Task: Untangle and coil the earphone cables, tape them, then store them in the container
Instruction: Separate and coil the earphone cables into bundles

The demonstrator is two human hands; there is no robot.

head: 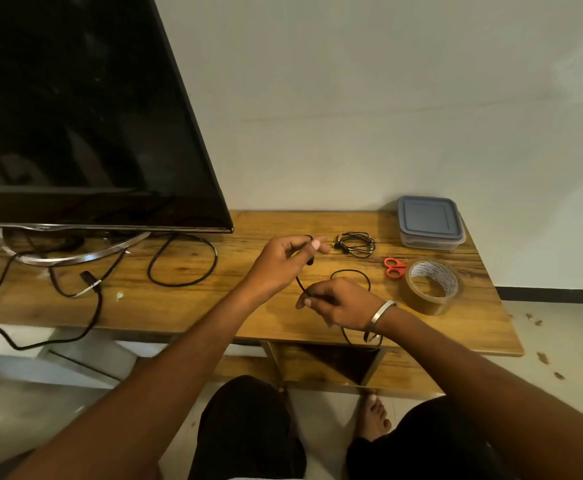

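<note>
At frame centre, left hand (pixel 283 261) and right hand (pixel 338 303) both pinch a thin black earphone cable (pixel 352 271) in their fingers; it looks light, limp, tangle-prone; best gripped near the plug.

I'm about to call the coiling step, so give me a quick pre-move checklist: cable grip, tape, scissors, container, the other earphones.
1. Both hands hold the black cable: left hand and right hand grip it. Ok.
2. Cable free of knots: a loop hangs past the table edge, partly hidden. Cannot tell.
3. Tape roll within reach, beside the right hand. Ok.
4. Scissors lie next to the tape. Ok.
5. Container ready to receive: lid is on. Not ok.
6. Second earphones lie bundled on the table, untaped. Not ok.
</note>
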